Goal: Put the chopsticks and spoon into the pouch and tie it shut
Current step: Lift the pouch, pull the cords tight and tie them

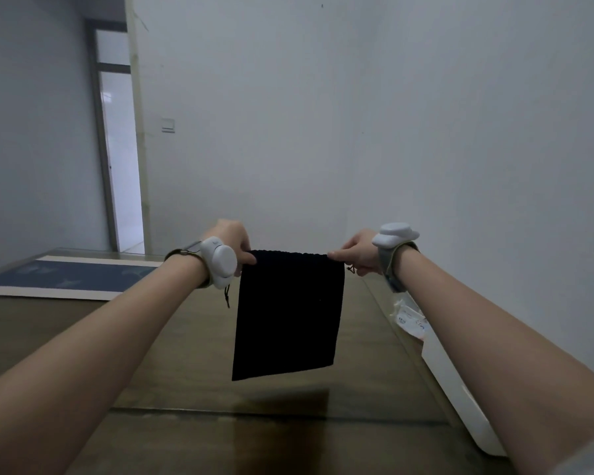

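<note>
The black pouch [288,313] hung in the air above the brown table [186,354], near the centre of the view, its lower edge clear of the tabletop and its gathered top edge stretched level between both hands. The left hand [228,243], at 9 o'clock from the pouch mouth, was closed in a pinch on the top left corner. The right hand [355,252], at 3 o'clock from the mouth, was closed in a pinch on the top right corner. A dark cord end [227,296] dangled below the left wrist, just beside the pouch's left edge; another short cord end [350,269] showed beside the right hand. Each wrist carried a white strapped device [218,260]. Whether the pouch held the chopsticks and spoon could not be told; its face hung flat. A blue mat [72,277] lay on the table at 10 o'clock from the pouch, well apart. White packaging [410,318] sat at 3 o'clock, at the table's right edge.
</note>
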Demonstrator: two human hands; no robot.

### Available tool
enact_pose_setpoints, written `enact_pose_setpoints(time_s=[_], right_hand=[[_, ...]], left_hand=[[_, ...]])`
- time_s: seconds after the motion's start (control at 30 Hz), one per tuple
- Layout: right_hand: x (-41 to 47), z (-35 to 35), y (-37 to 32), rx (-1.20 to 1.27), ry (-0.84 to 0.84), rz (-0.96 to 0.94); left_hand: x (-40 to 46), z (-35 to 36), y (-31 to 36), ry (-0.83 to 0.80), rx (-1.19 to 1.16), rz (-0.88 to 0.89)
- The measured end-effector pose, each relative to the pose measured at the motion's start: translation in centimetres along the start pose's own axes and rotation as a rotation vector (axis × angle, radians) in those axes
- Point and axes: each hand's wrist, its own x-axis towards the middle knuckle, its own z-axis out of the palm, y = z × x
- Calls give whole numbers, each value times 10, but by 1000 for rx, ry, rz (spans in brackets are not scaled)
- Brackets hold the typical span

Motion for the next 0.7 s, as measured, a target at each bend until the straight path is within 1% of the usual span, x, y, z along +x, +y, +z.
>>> enact_pose_setpoints(time_s=[0.1, 0.17, 0.23, 0.3, 0.4, 0.53, 0.57, 0.6, 0.67, 0.7], right_hand=[[-4, 0, 3, 50, 29, -26], [-6, -2, 6, 10, 73, -24], [-11, -6, 11, -36, 111, -3], [-16, -11, 21, -103, 140, 18], [-25, -14, 34, -166, 138, 65], [-27, -10, 39, -210, 154, 95], [-27, -9, 37, -163, 143, 101], [-26, -7, 35, -37, 109, 108], [-25, -2, 27, 308, 59, 103], [-26, 0, 22, 424, 69, 92]], left_hand=[[0, 1, -6, -41, -66, -26], [-1, 3, -12, -62, -119, -46], [-2, 5, -22, -22, -218, -63], [-6, 6, -35, 45, -259, -118], [-10, 8, -51, 52, -324, -234], [-6, 13, -49, 96, -415, -273], [-5, 13, -49, 100, -495, -282], [-6, 14, -48, 89, -638, -297], [-7, 14, -45, 28, -987, -324], [-8, 14, -40, -7, -1114, -322]])
